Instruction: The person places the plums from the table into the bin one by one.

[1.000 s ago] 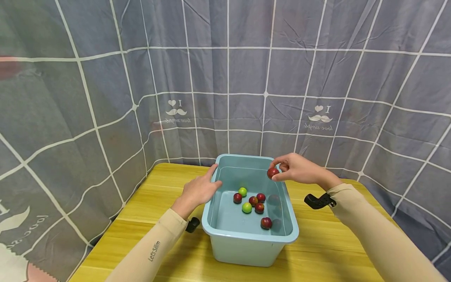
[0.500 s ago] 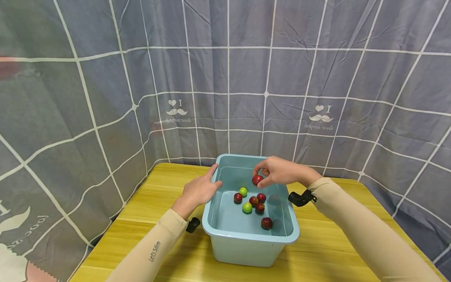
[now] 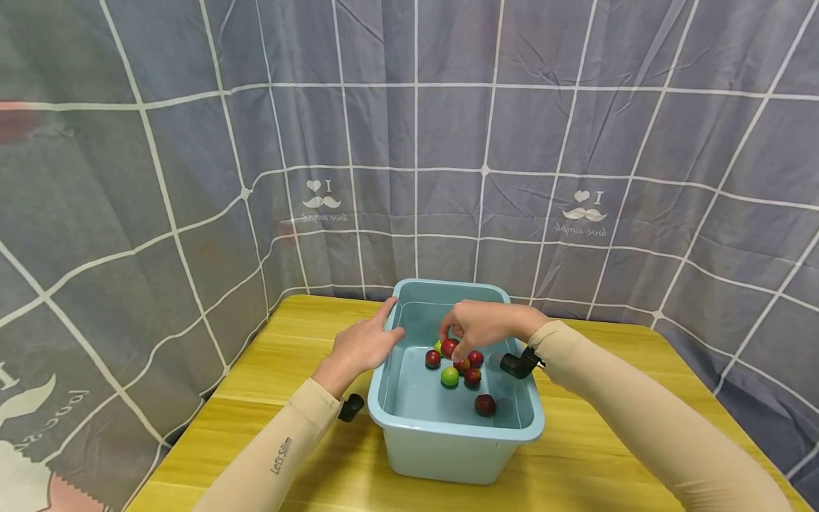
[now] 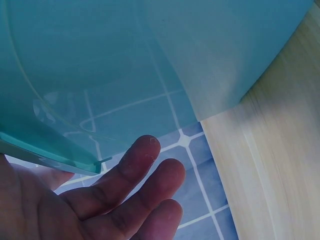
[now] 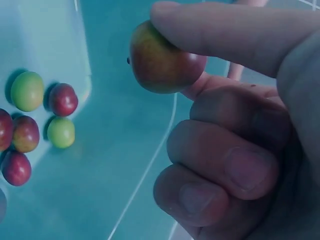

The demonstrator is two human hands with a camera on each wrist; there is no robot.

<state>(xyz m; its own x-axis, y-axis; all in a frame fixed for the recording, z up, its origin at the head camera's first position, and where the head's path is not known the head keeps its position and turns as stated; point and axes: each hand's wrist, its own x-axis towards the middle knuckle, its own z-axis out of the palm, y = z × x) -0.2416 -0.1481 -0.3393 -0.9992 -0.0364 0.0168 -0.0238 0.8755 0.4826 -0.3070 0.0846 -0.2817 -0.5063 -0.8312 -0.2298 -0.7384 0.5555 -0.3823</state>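
Observation:
My right hand (image 3: pixel 485 323) is inside the light-blue plastic basin (image 3: pixel 448 427), pinching a dark red plum (image 3: pixel 451 348) between thumb and index finger above the basin floor. Close up in the right wrist view, this plum (image 5: pixel 162 62) shows red and yellowish skin; the other fingers are curled into the palm. My left hand (image 3: pixel 361 344) rests on the basin's left rim, with relaxed fingers outside the wall. Below the right hand lie several red plums (image 3: pixel 432 359) and two green ones, one a green plum (image 3: pixel 450 377) nearer me. The far green one is partly hidden by the held plum.
The basin stands on a yellow wood-grain table (image 3: pixel 307 334). A grey curtain (image 3: pixel 448 213) with white grid lines hangs behind and beside it. One red plum (image 3: pixel 485 405) lies apart near the basin's front right corner.
My right hand has carried the red plum leftward and down, from above the basin's right rim to low over the other plums. The left hand has stayed on the rim.

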